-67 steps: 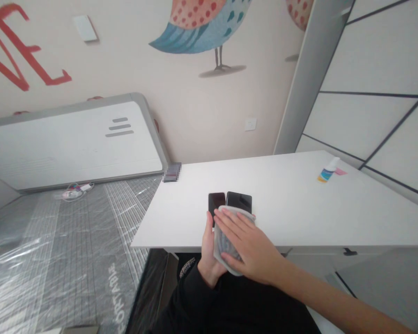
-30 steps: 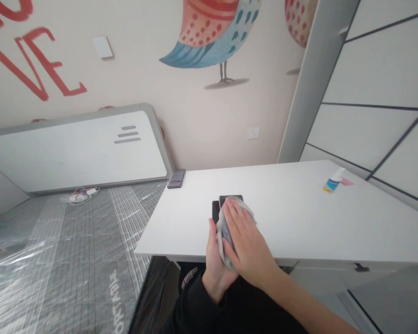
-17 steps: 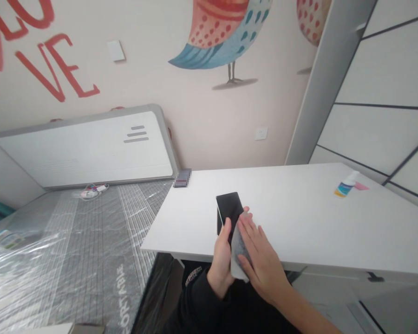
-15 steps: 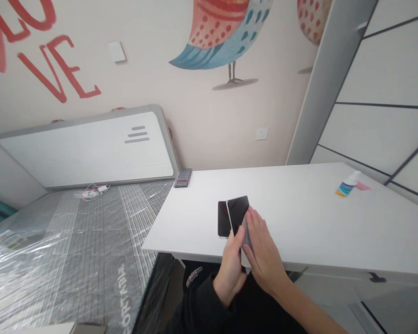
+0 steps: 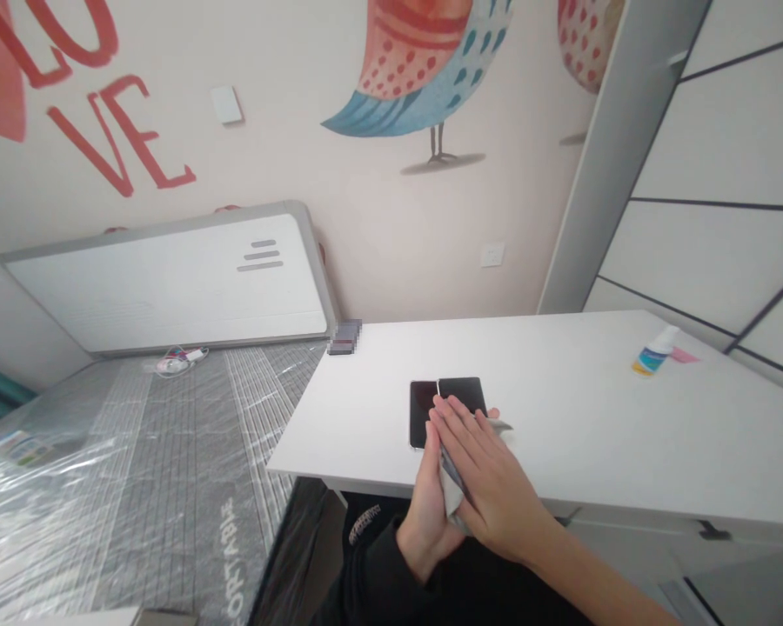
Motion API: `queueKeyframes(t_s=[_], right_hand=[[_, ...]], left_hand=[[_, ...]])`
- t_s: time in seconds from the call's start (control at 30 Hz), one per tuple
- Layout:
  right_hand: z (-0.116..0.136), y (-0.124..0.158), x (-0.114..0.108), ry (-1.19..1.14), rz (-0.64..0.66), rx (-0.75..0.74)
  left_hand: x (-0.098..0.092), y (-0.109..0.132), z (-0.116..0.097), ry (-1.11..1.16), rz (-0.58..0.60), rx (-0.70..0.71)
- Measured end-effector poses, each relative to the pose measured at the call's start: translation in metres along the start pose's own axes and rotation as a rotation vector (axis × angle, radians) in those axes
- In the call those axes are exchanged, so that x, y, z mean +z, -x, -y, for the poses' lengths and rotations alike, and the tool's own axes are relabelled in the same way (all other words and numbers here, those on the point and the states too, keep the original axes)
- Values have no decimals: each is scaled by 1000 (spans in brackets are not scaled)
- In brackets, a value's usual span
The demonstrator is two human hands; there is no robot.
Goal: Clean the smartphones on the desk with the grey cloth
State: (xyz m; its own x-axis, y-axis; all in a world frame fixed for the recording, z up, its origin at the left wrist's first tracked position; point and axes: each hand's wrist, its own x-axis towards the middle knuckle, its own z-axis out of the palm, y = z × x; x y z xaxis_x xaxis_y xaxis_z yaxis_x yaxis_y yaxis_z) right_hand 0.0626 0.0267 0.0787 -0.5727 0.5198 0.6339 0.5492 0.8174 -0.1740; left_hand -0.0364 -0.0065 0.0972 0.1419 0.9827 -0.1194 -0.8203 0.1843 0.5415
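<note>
My left hand (image 5: 425,513) is closed round a smartphone (image 5: 465,393) with a dark screen, its thumb along the near left side and fingertips showing past the right edge. Across the lower part of that screen lies my right hand (image 5: 486,465), fingers together and pressing a grey cloth (image 5: 451,497) against it. Part of the cloth hangs below the palm, and a corner sticks out at the right. A second dark-screened phone (image 5: 421,407) rests face up on the white table (image 5: 561,400), just left of the held one and partly covered by my hands.
A white spray-type bottle (image 5: 655,351) with a blue and yellow label stands beside a pink slip (image 5: 685,356) at the table's right. A blurred small box (image 5: 345,337) sits at the back left corner. Left of the table is a plastic-covered mattress (image 5: 170,452).
My right hand has slid left across the phone's screen, with the cloth under it. The held phone has turned and shifted slightly right. More of the cloth now shows.
</note>
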Motion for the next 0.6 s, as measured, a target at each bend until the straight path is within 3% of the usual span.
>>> queueKeyframes(t_s=[0.17, 0.3, 0.47, 0.53, 0.6], right_hand=[[-14, -23, -7, -60, -144, 192], [7, -15, 4, -95, -122, 127], [26, 19, 17, -156, -50, 1], [25, 25, 23, -253, -102, 91], [19, 25, 31, -404, -168, 278]], left_hand=[[-1, 7, 9, -28, 119, -141], [3, 2, -1, 27, 76, 30], [6, -10, -31, 28, 91, 63], [6, -11, -35, 6, 67, 127], [5, -10, -31, -17, 33, 203]])
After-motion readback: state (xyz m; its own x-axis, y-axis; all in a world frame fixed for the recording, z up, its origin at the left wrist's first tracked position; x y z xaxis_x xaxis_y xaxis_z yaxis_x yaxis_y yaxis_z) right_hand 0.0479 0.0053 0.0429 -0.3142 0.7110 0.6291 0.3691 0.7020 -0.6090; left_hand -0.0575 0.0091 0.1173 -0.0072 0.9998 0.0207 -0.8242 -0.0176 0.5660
